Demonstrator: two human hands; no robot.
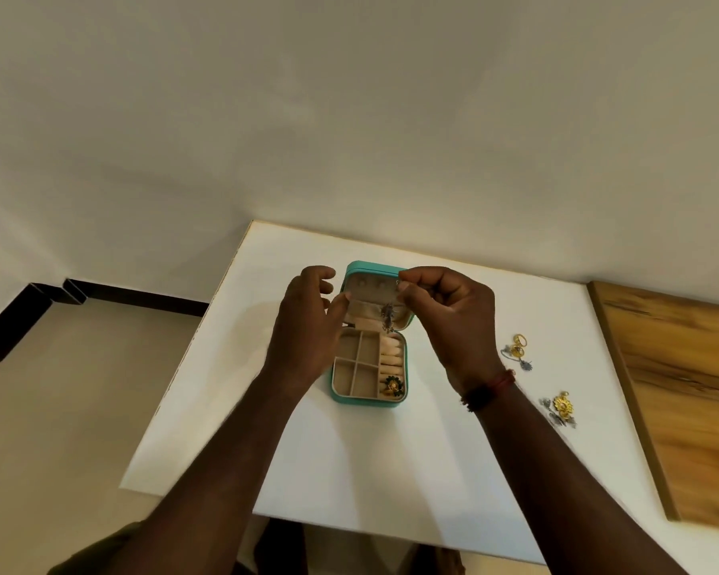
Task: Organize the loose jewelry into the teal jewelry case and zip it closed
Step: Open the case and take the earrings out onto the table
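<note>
- A teal jewelry case (351, 402) lies open at the centre of the frame, on a white tabletop (391, 471). Its lid (364, 268) stands upright at the far side.
- The case's tray is lined in beige. Square compartments (355, 369) fill the left part and a row of pale ring rolls (391, 352) runs down the right.
- A gold flower-shaped ornament with dark green petals (393, 385) sits in the lower right corner of the tray.
- The right hand (445, 313) is raised in front of the lid's upper right corner. Its fingers are curled in, and the thumb and forefinger pinch the top of a silver dangle earring (387, 315).
- The earring hangs straight down in front of the lid's lining, its lower end just above the ring rolls.
- A dark red bracelet (488, 388) circles the right wrist.
- The left hand (308, 321) is held at the lid's left edge with its fingers loosely curled and slightly spread, gripping nothing. The thumb tip is right by the lid (whether it touches cannot be told).
- Right of the case, well apart from it, lie two small clusters of loose jewelry:
  - gold rings with silver pieces (517, 350);
  - nearer the lower right, a gold flower piece with silver charms (561, 406).
- A wooden board (681, 388) borders the tabletop at the right edge of the frame.
</note>
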